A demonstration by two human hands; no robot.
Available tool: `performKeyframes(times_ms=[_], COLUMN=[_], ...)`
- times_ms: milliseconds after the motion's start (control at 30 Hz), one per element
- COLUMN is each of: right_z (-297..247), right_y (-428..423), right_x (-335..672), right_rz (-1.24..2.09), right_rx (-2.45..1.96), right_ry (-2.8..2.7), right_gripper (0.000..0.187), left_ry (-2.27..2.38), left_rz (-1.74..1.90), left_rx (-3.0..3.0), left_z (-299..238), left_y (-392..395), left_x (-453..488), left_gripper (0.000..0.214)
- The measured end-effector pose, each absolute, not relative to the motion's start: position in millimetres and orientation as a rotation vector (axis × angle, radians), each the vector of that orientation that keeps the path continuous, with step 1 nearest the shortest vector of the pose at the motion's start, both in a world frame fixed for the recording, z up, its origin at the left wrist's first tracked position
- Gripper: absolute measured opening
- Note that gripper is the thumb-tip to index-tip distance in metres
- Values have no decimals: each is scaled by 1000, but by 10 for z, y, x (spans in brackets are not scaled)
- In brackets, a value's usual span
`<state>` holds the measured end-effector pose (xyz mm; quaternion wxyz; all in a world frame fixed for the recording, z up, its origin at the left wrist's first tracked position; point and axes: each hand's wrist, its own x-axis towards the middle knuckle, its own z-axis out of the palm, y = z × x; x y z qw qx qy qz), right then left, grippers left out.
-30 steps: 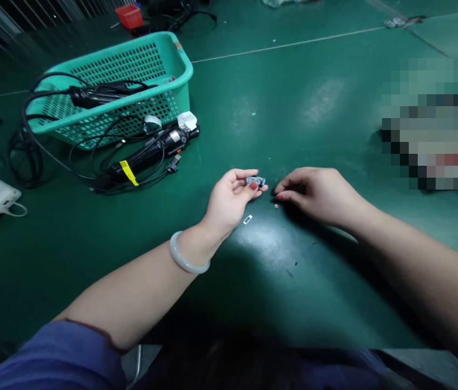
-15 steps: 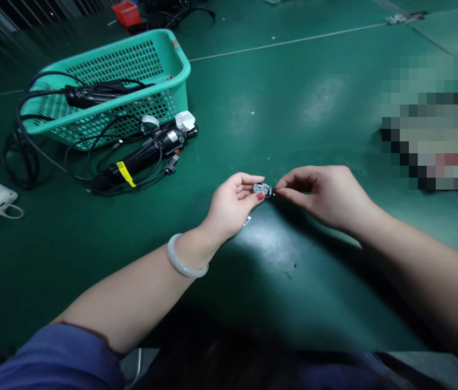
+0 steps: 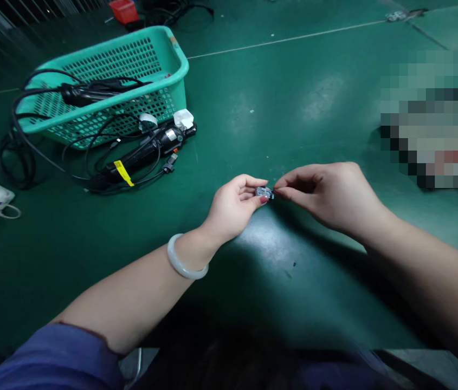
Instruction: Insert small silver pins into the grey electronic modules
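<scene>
From over here I count one left hand and one right hand, two in all, plus one small part. I also see one bangle, one blue sleeve, one green basket, one red box, one yellow tag and at least two black tools.

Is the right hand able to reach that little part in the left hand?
Most likely yes: the right hand is close beside the small part, whose facing end the left hand leaves uncovered.
</scene>
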<state>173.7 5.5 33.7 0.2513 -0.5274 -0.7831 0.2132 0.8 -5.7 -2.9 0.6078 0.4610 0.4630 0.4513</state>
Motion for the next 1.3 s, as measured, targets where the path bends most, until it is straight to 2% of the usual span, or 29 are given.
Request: performKeyframes(times_ms=[600,867,1033,1300], right_z=[347,340,323,305], right_y=[-1,10,-11,-17], right_x=[1654,1660,1628,1636], right_rz=[432,374,363,274], right_rx=[-1318,-1342,-1181,-1156], right_ry=[-2207,-2030,-2116,-2206], right_gripper=[16,19,25,28], left_ry=[1073,935,883,888], left_rz=[1032,1130,1142,1144], left_rx=[1088,808,746,770], left_z=[-30,1,-3,-26], left_y=[-57,-26,-23,-29], left_x=[20,-10,-8,8], left_gripper=[20,20,19,18])
